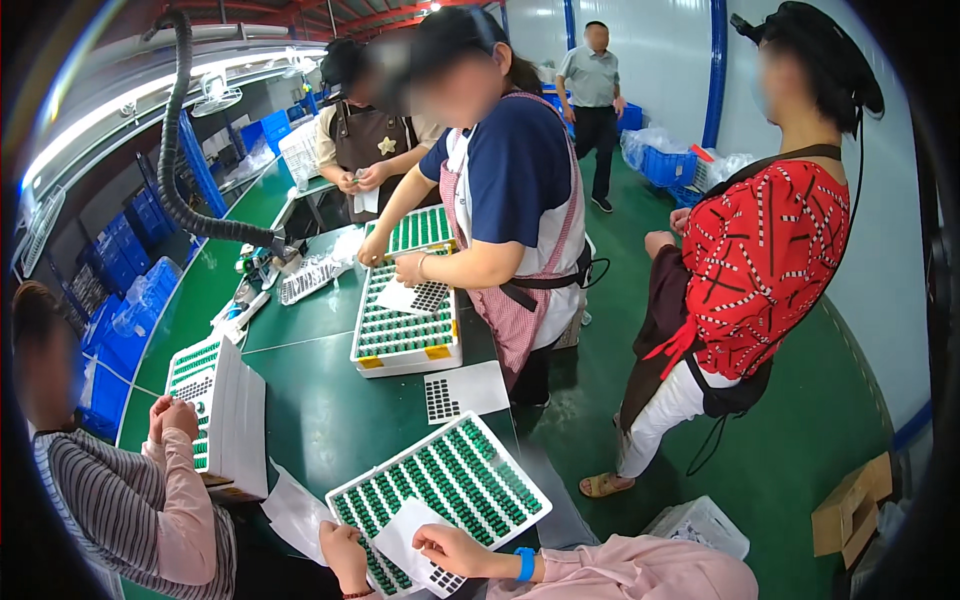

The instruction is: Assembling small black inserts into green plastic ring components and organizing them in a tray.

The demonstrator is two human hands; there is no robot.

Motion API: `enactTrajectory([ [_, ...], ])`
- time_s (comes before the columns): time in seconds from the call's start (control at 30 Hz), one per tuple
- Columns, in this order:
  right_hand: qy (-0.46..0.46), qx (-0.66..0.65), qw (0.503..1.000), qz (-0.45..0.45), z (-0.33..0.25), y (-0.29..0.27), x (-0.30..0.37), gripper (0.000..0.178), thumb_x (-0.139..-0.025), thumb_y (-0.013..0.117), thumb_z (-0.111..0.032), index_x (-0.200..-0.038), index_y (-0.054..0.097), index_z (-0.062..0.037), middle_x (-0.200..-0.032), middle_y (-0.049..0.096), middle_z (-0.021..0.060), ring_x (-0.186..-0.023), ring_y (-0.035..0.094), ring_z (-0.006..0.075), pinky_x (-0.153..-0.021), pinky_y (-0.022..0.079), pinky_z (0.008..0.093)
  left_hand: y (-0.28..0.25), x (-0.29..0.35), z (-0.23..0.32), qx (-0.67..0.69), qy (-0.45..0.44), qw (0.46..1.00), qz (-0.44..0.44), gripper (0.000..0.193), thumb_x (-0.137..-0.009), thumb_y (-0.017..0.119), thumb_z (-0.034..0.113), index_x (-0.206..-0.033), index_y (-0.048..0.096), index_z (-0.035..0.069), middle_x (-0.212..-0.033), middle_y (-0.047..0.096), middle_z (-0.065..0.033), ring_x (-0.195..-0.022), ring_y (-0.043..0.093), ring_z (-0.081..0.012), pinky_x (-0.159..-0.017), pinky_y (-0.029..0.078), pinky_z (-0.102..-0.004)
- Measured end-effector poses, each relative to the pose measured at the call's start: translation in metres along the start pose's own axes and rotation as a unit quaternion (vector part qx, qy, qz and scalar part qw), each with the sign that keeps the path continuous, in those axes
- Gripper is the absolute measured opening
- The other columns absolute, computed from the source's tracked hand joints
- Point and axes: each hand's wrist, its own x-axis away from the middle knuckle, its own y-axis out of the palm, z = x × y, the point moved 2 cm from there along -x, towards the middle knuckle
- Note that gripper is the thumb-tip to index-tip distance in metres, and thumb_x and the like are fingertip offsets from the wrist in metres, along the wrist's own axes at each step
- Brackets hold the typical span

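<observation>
In front of me a white tray (538, 508) holds rows of small green cylindrical parts. On its near side lies a white sheet with small black stickers (402, 532). Over this sheet is my right hand (452, 550), fingers bent and pressed together; a blue band circles its wrist. My left hand (345, 556) is at the tray's left edge with curled fingers. Anything between the fingertips of either hand is too small to make out. A blank white sheet (298, 512) lies left of the tray, partly under its edge.
Another sticker sheet (482, 388) lies beyond my tray. A co-worker works over a tray stack (410, 362) across the green table (310, 395); another handles stacked trays (245, 425) at left. A person in red (760, 260) stands at right. A cardboard box (850, 512) sits on the floor.
</observation>
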Motion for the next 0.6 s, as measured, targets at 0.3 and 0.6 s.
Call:
enactTrajectory([
  [0.3,0.012,0.001,1.0,-0.007,-0.029,-0.022,-0.019,0.014,-0.091,0.064,0.0,-0.105,0.062,-0.0026,-0.094,0.065,0.0053,-0.081,0.063,0.0132,-0.07,0.051,0.0289,0.004,-0.002,0.004,0.008,0.005,1.0,0.003,0.004,-0.071,0.066,-0.002,-0.073,0.069,-0.003,-0.081,0.053,-0.0137,-0.08,0.057,-0.0318,-0.07,0.047,-0.0397],
  [0.6,-0.06,-0.354,0.892,-0.276,-0.145,-0.055,-0.032,0.013,-0.099,0.056,-0.007,-0.111,0.06,-0.0034,-0.109,0.062,0.0046,-0.098,0.058,0.0133,-0.086,0.045,0.0293,0.033,-0.001,-0.02,0.014,0.015,1.0,-0.014,0.004,-0.071,0.066,-0.003,-0.073,0.069,-0.003,-0.082,0.053,-0.0137,-0.08,0.057,-0.032,-0.072,0.047,-0.0403],
])
